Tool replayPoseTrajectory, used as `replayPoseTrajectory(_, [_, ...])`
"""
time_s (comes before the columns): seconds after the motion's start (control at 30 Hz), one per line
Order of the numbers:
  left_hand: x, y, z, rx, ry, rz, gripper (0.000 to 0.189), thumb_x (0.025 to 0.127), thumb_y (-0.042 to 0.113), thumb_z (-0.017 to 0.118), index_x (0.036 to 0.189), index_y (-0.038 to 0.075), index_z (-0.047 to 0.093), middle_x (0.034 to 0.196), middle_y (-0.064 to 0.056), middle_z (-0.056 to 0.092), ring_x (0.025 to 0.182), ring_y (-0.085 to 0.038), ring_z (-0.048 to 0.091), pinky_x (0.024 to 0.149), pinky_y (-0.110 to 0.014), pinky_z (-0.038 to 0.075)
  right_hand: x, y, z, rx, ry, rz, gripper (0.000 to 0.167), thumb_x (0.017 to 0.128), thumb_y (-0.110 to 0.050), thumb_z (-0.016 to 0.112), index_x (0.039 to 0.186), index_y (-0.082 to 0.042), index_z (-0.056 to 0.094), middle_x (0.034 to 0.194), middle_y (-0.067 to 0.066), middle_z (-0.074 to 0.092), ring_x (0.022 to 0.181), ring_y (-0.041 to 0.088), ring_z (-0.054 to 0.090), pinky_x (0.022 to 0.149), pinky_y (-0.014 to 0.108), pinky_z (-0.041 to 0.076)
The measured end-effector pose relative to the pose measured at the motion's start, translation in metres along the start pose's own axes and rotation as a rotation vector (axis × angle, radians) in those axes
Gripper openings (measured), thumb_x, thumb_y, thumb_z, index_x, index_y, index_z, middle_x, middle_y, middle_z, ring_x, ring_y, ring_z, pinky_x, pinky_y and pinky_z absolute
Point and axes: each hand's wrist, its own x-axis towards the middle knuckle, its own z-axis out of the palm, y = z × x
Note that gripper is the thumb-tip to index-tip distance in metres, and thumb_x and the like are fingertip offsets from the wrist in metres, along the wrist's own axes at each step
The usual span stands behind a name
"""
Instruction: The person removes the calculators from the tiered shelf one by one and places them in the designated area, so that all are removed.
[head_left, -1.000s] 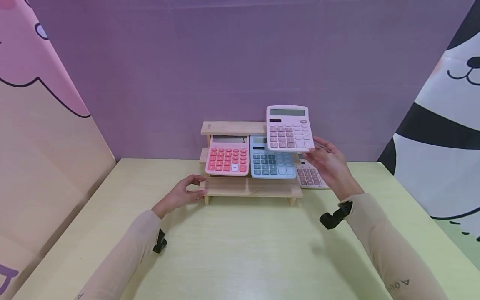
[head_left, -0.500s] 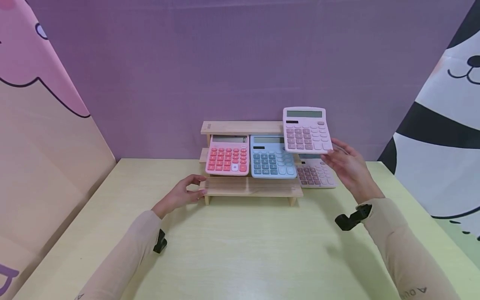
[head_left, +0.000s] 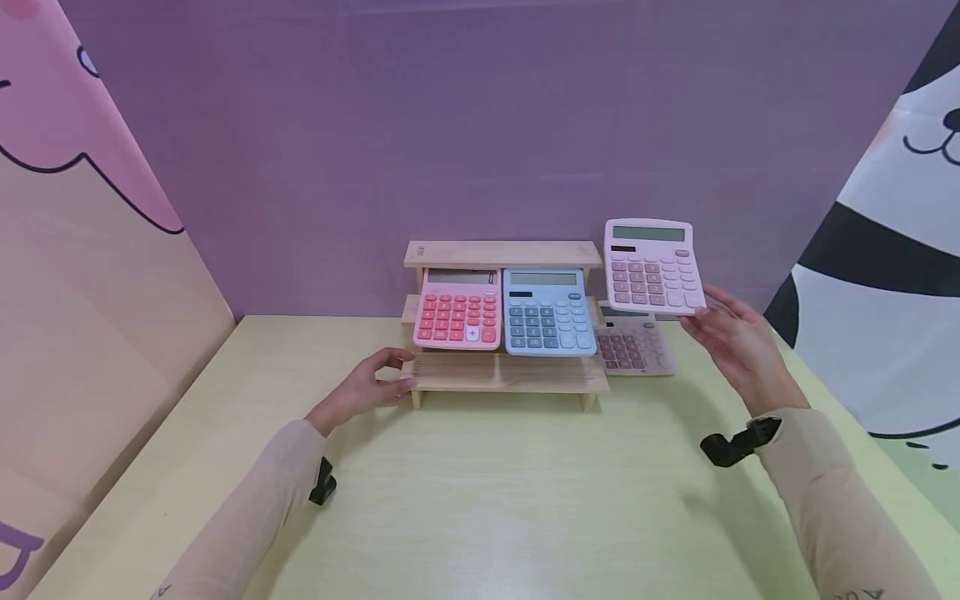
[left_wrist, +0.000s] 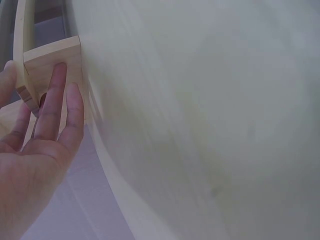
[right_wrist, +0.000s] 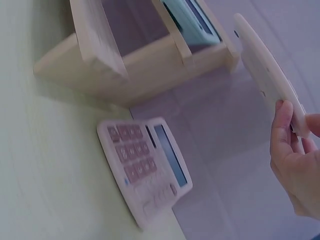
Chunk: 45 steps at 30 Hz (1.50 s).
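Observation:
My right hand (head_left: 742, 350) pinches a light pink calculator (head_left: 652, 271) by its lower right corner and holds it up in the air, right of a tiered wooden rack (head_left: 510, 375). In the right wrist view that raised calculator (right_wrist: 270, 70) is seen edge-on, between thumb and fingers. My left hand (head_left: 367, 383) grips the left end of the rack's lowest shelf; in the left wrist view its fingers (left_wrist: 52, 110) touch the wooden end piece. A coral-pink calculator (head_left: 457, 312) and a blue calculator (head_left: 549, 312) lean side by side on the rack.
Another light pink calculator (head_left: 637, 346) lies on the table behind the rack's right end, partly covered by the raised one. The pale table (head_left: 480, 492) meets a purple backdrop (head_left: 480, 125). Printed cartoon panels stand at left and right.
My right hand has carried the light pink calculator to the right, off the front of the blue one, uncovering the rack's top shelf. My left hand stays where it was.

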Motion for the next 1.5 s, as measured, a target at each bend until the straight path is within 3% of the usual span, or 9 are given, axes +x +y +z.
replayPoseTrajectory(0.43, [0.001,0.000,0.000,0.009,0.010,-0.010,0.051,0.086,0.023,0.064,0.131,0.011,0.042,0.127,-0.018,0.039,0.094,-0.024,0.061,0.085,-0.037,0.054,-0.004,-0.004,-0.033,0.060,0.024,0.038,0.044,0.087,0.007,0.053,0.126,-0.013,0.052,0.109,0.001,0.060,0.092,0.020,0.063,0.080,0.029,0.055])
replayPoseTrajectory(0.73, [-0.001,0.003,0.000,-0.005,0.005,0.013,0.050,0.087,0.020,0.063,0.131,0.010,0.042,0.123,-0.016,0.040,0.094,-0.026,0.062,0.084,-0.036,0.054,-0.006,0.001,-0.051,0.017,0.021,0.044,0.044,0.089,0.005,0.051,0.128,-0.015,0.049,0.109,0.000,0.059,0.092,0.018,0.063,0.080,0.028,0.055])
replayPoseTrajectory(1.17, [-0.002,0.001,-0.001,-0.006,0.009,0.005,0.049,0.087,0.020,0.063,0.130,0.010,0.042,0.123,-0.015,0.041,0.091,-0.020,0.062,0.083,-0.035,0.055,-0.008,0.007,-0.073,-0.031,0.055,0.051,0.038,0.089,0.005,0.051,0.120,-0.015,0.054,0.103,-0.001,0.060,0.086,0.018,0.064,0.075,0.028,0.056])
replayPoseTrajectory(1.5, [0.001,-0.002,0.000,-0.006,0.002,0.017,0.050,0.086,0.021,0.064,0.131,0.011,0.042,0.124,-0.016,0.040,0.092,-0.022,0.061,0.083,-0.035,0.054,-0.011,0.009,-0.089,0.000,0.073,0.074,0.032,0.088,0.007,0.050,0.112,-0.014,0.059,0.097,0.000,0.064,0.084,0.018,0.065,0.074,0.029,0.057])
